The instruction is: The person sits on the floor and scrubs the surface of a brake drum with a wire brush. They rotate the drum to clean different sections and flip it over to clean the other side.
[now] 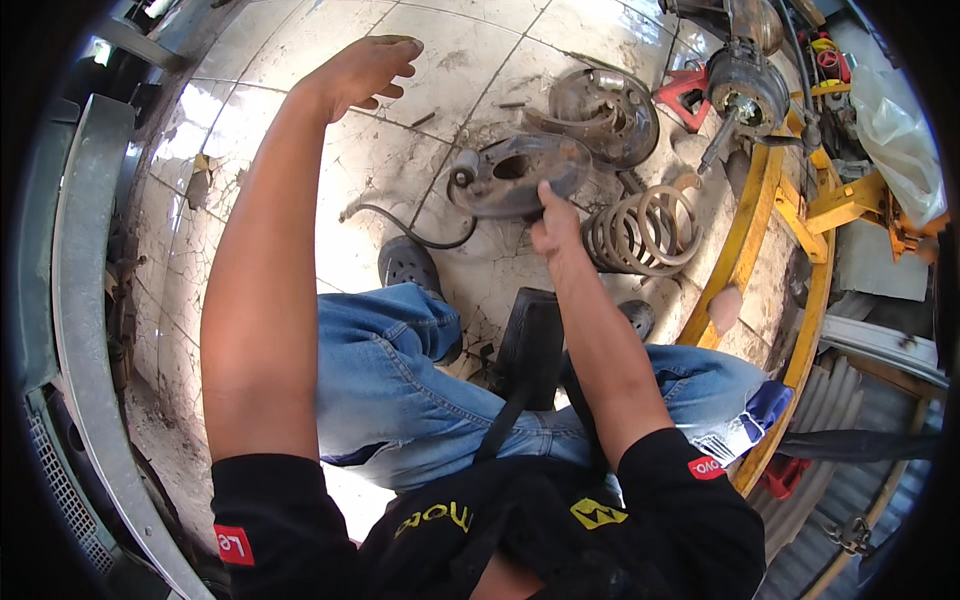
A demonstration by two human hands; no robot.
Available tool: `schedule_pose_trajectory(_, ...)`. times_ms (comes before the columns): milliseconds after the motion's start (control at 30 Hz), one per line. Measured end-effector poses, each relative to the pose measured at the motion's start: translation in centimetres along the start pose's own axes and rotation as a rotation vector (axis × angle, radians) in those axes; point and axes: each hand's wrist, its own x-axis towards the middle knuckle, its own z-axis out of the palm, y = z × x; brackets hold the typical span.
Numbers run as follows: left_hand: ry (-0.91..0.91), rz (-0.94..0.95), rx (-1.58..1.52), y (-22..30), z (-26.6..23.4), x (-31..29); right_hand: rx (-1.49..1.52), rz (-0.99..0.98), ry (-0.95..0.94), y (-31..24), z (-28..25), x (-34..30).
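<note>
My right hand grips the near rim of a round, dark metal brake backing plate, thumb on top. The plate is tilted above the tiled floor, and a small cylindrical part sits at its left side. Out to the upper left, my left hand is empty, its fingers apart and slightly curled. Just beyond the held plate, a second round backing plate lies on the floor with a curved brake shoe by it. A rusty coil spring lies to the right of my right hand.
A black hose curves across the tiles near my shoe. Yellow metal frame bars run along the right, below an axle hub beside a red stand. A long grey metal beam borders the left. Clear plastic hangs at the right.
</note>
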Motion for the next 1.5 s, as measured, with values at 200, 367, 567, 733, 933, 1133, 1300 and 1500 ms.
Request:
schedule_pose_trajectory(200, -0.156, -0.071, 0.193, -0.6, 1.4, 0.5, -0.035, 0.009, -0.046, -2.2, 2.8, -1.6)
schedule_pose_trajectory(367, -0.155, -0.037, 0.263, -1.4, 1.6, 1.6, -0.009, -0.036, -0.024, 0.6, -0.8, -0.8)
schedule_pose_trajectory(567, -0.145, -0.085, 0.259, -2.7, 1.4, 2.0, -0.170, 0.015, -0.047, -1.2, 2.2, -1.4)
schedule_pose_trajectory(733, -0.115, -0.036, 0.298, -2.5, 1.4, 2.3, -0.067, 0.029, -0.039, -1.7, 1.6, -2.1)
schedule_pose_trajectory(933, -0.127, -0.003, 0.336, -2.0, 1.7, 2.3, -0.292, -0.017, 0.032, -0.7, 0.9, -0.6)
schedule_pose_trajectory(1133, -0.107, 0.056, 0.337, -1.2, 0.9, 1.6, -0.468, -0.055, 0.036, -6.8, 8.7, -2.8)
schedule_pose_trajectory(1300, -0.035, 0.096, 0.354, -0.7, 0.9, 1.5, -0.291, -0.176, -0.139, -15.2, 10.3, -8.9)
schedule_pose_trajectory(1500, -0.124, 0.067, 0.330, 0.3, 1.5, 0.9, -0.476, -0.580, -0.238, -28.2, 9.6, -17.8)
